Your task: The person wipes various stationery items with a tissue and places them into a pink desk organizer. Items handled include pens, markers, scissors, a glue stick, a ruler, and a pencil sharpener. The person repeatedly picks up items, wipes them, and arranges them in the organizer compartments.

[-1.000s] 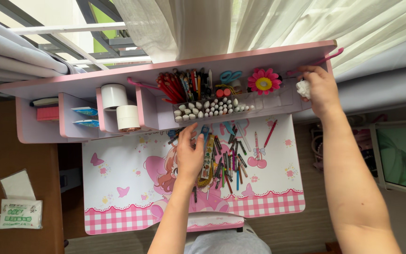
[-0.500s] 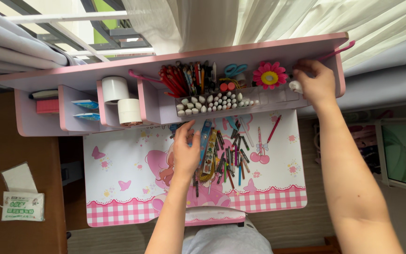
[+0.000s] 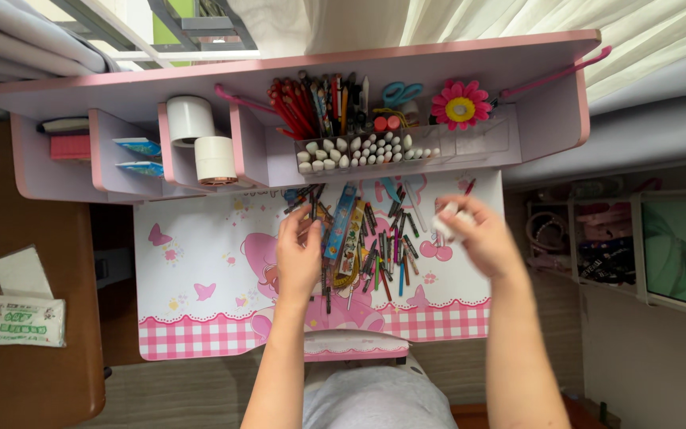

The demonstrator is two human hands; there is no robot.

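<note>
White crumpled wad (image 3: 446, 219), perhaps tissue, sits pinched in the right hand (image 3: 479, 242); the left hand (image 3: 299, 254), fingers loosely curled, touches the pen pile (image 3: 375, 254) between them, which could scatter.

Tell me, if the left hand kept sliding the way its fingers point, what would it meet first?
Most likely the dark pens lying just past the left hand, at the top of the pile; beyond them stands the pink shelf unit. Depth is hard to judge from above.
</note>
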